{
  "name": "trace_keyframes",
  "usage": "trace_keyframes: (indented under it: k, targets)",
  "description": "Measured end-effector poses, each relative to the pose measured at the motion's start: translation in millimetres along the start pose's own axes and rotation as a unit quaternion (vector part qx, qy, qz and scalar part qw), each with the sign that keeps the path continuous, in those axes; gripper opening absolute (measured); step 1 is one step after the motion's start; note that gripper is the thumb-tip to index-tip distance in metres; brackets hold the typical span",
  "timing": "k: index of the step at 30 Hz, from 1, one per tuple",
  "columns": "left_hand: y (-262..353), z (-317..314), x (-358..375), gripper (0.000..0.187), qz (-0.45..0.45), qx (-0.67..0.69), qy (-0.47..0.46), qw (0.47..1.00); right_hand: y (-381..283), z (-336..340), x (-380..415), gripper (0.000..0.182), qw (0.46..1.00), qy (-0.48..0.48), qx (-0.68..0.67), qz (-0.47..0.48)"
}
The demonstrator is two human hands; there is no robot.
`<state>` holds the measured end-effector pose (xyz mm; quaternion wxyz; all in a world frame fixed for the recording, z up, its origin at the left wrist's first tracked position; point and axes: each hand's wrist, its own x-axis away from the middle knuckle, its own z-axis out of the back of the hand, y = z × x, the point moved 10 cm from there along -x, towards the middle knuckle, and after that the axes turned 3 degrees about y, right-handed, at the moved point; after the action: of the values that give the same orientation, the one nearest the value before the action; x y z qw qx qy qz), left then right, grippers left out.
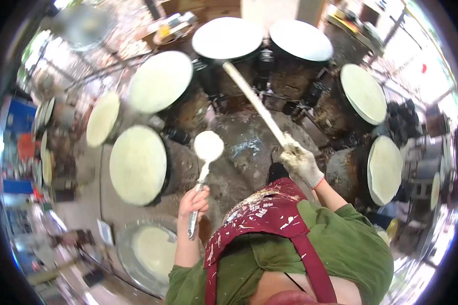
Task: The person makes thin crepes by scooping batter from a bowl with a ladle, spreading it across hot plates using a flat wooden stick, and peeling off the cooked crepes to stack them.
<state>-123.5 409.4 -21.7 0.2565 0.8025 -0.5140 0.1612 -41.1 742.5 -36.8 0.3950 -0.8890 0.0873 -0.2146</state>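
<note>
My left hand [193, 202], bare, is closed around the metal handle of a ladle [208, 146]. White batter coats the ladle's bowl and runs onto its neck. A white knit glove smeared with batter covers my right hand [298, 160], which grips one end of a long pale wooden stick [254, 101]. The stick's far end reaches up to the front edge of a round griddle [228, 38] covered in white. Left of my left arm, a wide metal basin [127, 246] holds pale liquid batter [155, 249].
More round griddles with pale sheets ring me: left [137, 165], upper left [161, 81], far left [103, 119], upper right [301, 39], right [364, 94] and lower right [385, 170]. Dark stove bodies and pipes stand beneath them. The floor [247, 145] between is stained and wet.
</note>
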Motion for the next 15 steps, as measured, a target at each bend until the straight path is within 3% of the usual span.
trace_keyframes:
  k: [1,2,3,4,6,8,9,10,12,13,15]
  targets:
    - [-2.1,-23.9,-32.1,0.033,0.025,-0.025,-0.008,0.999,-35.4,25.3,10.8,0.046,0.971,0.077,0.208,0.091]
    - [-6.5,-53.4,-66.2,0.033,0.048,-0.049,-0.017,0.998,-63.1,50.5,19.4,0.045,0.908,0.141,0.37,0.14]
    - [-8.6,-83.5,-96.3,0.033,0.056,-0.091,-0.015,0.994,-85.0,77.5,29.3,0.044,0.898,0.209,0.348,0.17]
    - [-9.3,-113.7,-127.1,0.033,0.064,-0.131,-0.011,0.989,-83.5,135.9,26.1,0.046,0.928,0.24,0.17,0.227]
    - [-14.3,-167.8,-200.0,0.033,0.099,-0.158,-0.069,0.98,-92.1,212.5,42.3,0.045,0.896,0.332,0.22,0.196]
    - [-18.7,-222.6,-266.4,0.033,0.112,-0.157,-0.071,0.979,-82.6,276.5,50.4,0.042,0.91,0.381,0.078,0.144]
    - [-18.1,-253.8,-298.1,0.033,0.084,-0.199,-0.071,0.974,-107.3,279.5,52.5,0.042,0.865,0.401,0.238,0.184]
    - [-16.6,-281.9,-328.4,0.033,0.056,-0.241,-0.074,0.966,-113.0,291.4,48.6,0.042,0.867,0.402,0.25,0.152]
    - [-23.8,-339.1,-387.5,0.032,0.111,-0.221,-0.156,0.956,-129.6,311.2,30.7,0.042,0.867,0.403,0.273,0.105]
    - [-24.7,-363.1,-414.6,0.032,0.116,-0.244,-0.179,0.946,-134.9,314.6,16.0,0.039,0.887,0.402,0.187,0.127]
    - [-22.2,-402.6,-471.2,0.031,0.089,-0.345,-0.143,0.923,-152.9,323.3,-19.3,0.038,0.897,0.385,0.191,0.102]
